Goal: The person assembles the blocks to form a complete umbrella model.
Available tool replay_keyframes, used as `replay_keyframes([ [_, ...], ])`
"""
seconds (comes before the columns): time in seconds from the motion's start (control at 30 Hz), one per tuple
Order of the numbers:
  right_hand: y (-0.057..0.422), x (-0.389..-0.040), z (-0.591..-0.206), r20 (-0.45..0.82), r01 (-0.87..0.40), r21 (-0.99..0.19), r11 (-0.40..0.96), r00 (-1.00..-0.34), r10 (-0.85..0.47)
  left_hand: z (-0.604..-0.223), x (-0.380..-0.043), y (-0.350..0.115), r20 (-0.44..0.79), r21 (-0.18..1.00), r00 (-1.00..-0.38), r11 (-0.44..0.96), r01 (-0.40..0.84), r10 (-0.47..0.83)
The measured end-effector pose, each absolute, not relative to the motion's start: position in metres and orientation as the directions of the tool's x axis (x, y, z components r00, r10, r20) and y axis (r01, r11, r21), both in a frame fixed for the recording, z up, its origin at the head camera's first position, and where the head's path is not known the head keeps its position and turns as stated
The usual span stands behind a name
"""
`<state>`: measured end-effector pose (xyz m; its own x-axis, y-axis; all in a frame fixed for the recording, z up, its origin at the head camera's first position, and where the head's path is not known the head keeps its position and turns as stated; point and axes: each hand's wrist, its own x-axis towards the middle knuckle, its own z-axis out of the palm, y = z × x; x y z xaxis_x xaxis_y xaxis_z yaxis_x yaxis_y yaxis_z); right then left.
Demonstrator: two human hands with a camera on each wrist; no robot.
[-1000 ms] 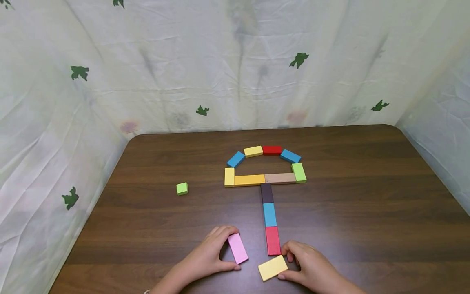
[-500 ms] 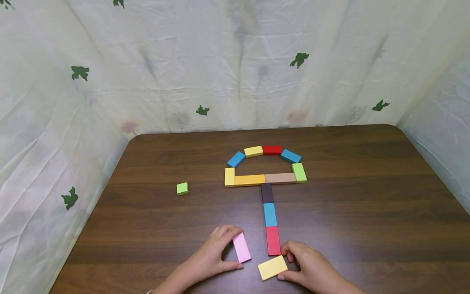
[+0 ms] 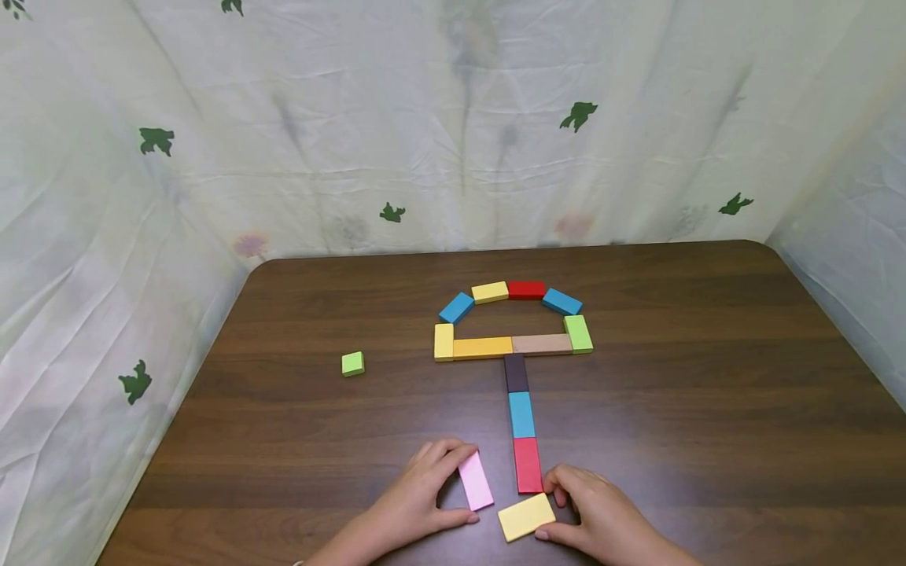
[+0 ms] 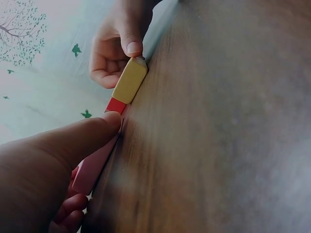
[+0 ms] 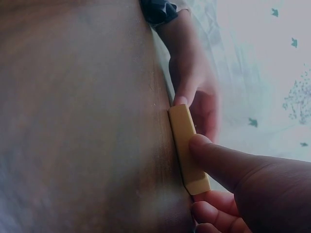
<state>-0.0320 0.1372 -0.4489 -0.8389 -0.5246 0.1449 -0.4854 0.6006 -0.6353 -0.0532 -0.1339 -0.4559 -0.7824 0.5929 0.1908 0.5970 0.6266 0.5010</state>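
Observation:
My left hand holds a pink block by its two ends, index finger at the far end and thumb at the near one. To its right, my right hand pinches a pale yellow block between thumb and fingers; this block lies at a slant. Its upper edge is right at the near end of a red block. Beyond that, a light blue block and a dark purple block continue the straight column. In the right wrist view, the yellow block lies flat on the tabletop.
Above the column, an orange block and a tan block form a bar, with several coloured blocks arching over it. A small green block sits alone to the left on the wooden table. Pale printed curtains surround the table.
My left hand has slid the pink block rightward, closer to the column and the yellow block. The right hand and its yellow block have stayed in place.

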Motion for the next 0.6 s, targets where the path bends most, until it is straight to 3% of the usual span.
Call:
replay_keyframes([
  [0.2,0.1374,-0.032,-0.4485,0.115,-0.462,-0.653,0.6,-0.843,-0.525,-0.4573,-0.0526,-0.134,0.175,0.499,-0.77,0.619,0.607,0.614],
  [0.6,0.1368,-0.0326,-0.4526,0.189,-0.511,-0.624,0.59,-0.832,-0.521,-0.4591,-0.0528,-0.1326,0.201,0.467,-0.752,0.614,0.637,0.628],
])
